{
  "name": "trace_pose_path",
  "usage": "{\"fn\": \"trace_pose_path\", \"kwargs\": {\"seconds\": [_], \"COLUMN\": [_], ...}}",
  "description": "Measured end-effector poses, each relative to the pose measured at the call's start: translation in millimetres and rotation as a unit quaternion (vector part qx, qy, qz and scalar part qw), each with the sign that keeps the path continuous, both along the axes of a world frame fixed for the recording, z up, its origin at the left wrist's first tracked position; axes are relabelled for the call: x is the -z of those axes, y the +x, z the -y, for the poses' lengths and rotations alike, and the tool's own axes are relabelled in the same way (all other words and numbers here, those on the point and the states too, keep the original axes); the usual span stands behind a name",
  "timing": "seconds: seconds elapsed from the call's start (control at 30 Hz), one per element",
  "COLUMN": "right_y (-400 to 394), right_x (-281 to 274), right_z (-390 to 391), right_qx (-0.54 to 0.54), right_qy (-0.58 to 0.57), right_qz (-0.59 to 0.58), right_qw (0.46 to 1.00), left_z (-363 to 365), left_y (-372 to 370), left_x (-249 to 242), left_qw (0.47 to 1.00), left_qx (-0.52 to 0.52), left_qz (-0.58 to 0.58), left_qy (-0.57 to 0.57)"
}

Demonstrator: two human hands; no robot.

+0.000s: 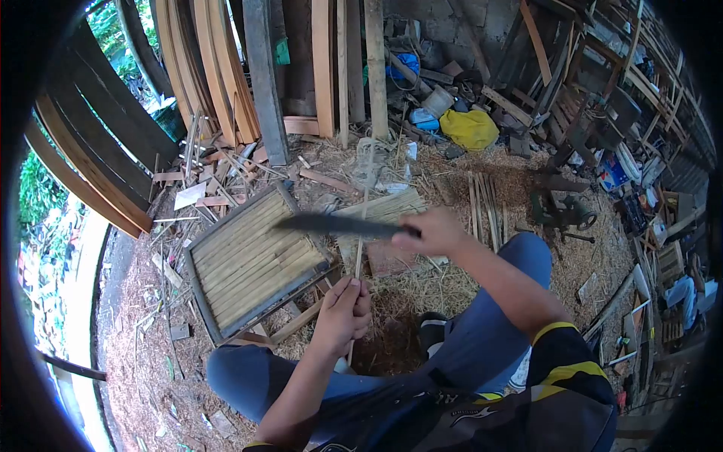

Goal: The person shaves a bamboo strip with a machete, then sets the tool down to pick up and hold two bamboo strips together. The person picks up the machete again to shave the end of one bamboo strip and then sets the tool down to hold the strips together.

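My right hand (pixel 433 232) is closed round the handle of a machete (pixel 339 224). Its long dark blade points left, slightly blurred, and crosses in front of a thin bamboo strip (pixel 366 177). Lower down, my left hand (pixel 346 313) grips that strip between thumb and curled fingers, above my bent legs. The strip runs away from me, its lower end partly hidden by the hand. Left of the hands stands a dark-framed panel of bamboo slats (pixel 252 260), tilted; the blade tip overlaps it in this view. Behind the blade lies a bundle of split bamboo (pixel 388 207).
More bamboo strips (pixel 486 207) lie to the right, near a metal vise (pixel 561 211). A yellow sack (pixel 468 129) and scrap sit at the back wall. Wooden planks (pixel 218 71) lean at the back left. Shavings cover the ground (pixel 143 346).
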State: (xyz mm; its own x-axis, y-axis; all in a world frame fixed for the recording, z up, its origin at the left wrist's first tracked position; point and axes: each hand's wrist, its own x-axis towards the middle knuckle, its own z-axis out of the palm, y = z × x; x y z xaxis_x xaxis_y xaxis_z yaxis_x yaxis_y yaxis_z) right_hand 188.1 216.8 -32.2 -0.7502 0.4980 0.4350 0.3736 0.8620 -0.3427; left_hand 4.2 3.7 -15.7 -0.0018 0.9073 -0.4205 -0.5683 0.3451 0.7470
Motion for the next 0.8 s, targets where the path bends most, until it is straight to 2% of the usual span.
{"fn": "trace_pose_path", "kwargs": {"seconds": [0.03,0.13,0.27,0.37,0.47,0.6,0.63,0.73,0.77,0.8], "right_y": [-5.3,-14.5,-16.6,-15.1,-16.4,-17.5,-15.3,-10.8,-11.7,-12.5], "right_x": [1.2,11.5,4.5,3.5,-8.6,4.9,5.5,-6.9,-9.4,-4.6], "right_z": [7.1,-5.1,-13.1,23.0,20.0,-21.3,-16.8,24.7,26.0,19.7], "right_qx": [-0.067,0.015,0.105,-0.039,-0.041,0.111,0.092,-0.066,-0.089,-0.040], "right_qy": [0.058,0.012,-0.076,0.022,0.005,-0.095,-0.024,0.000,0.031,0.012], "right_qz": [-0.012,0.064,0.034,0.027,0.090,-0.022,-0.010,0.053,0.038,0.049], "right_qw": [0.996,0.998,0.991,0.999,0.995,0.989,0.995,0.996,0.995,0.998], "left_z": [-0.7,-0.6,0.7,1.1,1.7,4.1,2.9,-1.2,-1.1,-0.9], "left_y": [-0.4,-6.0,1.4,1.8,-4.5,-2.0,-2.2,-1.6,-3.2,-4.9], "left_x": [0.0,0.9,-2.7,-7.7,-4.5,-12.6,-13.1,-11.9,-11.3,-10.0], "left_qw": [1.000,0.999,0.999,0.999,1.000,0.998,0.998,0.999,0.999,0.999], "left_qx": [-0.010,-0.020,-0.009,-0.025,-0.016,-0.008,-0.006,0.003,0.009,0.002], "left_qz": [0.007,0.028,0.018,0.026,0.025,0.058,0.055,0.046,0.038,0.034], "left_qy": [-0.007,-0.014,-0.025,-0.012,-0.001,-0.026,-0.024,-0.013,-0.012,-0.012]}}
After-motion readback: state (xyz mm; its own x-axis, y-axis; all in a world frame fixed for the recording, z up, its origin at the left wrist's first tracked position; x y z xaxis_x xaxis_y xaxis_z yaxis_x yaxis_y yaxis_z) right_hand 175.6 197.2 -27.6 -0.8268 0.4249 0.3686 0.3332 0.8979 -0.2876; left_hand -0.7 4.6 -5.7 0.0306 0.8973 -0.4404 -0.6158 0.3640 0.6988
